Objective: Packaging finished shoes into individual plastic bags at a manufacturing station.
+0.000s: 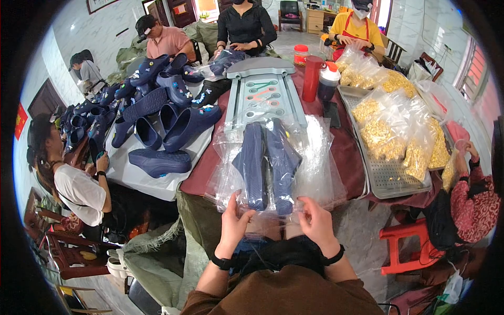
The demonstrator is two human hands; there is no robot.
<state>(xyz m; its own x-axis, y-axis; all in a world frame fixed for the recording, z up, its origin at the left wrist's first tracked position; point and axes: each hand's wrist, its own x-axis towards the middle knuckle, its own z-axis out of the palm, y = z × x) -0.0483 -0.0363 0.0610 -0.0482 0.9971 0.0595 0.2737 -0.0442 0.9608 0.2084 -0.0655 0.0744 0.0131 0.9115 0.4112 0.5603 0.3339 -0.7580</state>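
A pair of navy blue clogs (251, 163) lies soles up, side by side, inside a clear plastic bag (223, 178) on the table in front of me. My left hand (234, 220) is at the bag's near left corner, thumb and forefinger apart. At the near right edge, my right hand (318, 221) touches the plastic, its fingers bent and thumb apart from them. More clear bags (316, 152) lie flat under and to the right of the pair. Beyond them stands a grey plastic folding stool (247, 89) with coloured slots.
Loose navy clogs (191, 126) are piled on the left. A metal tray (391, 181) on the right holds bags of small yellow pieces. A red flask (312, 79), a dark bottle (329, 83) and a phone (331, 114) stand or lie between. Co-workers surround the table; a red stool (404, 231) is at right.
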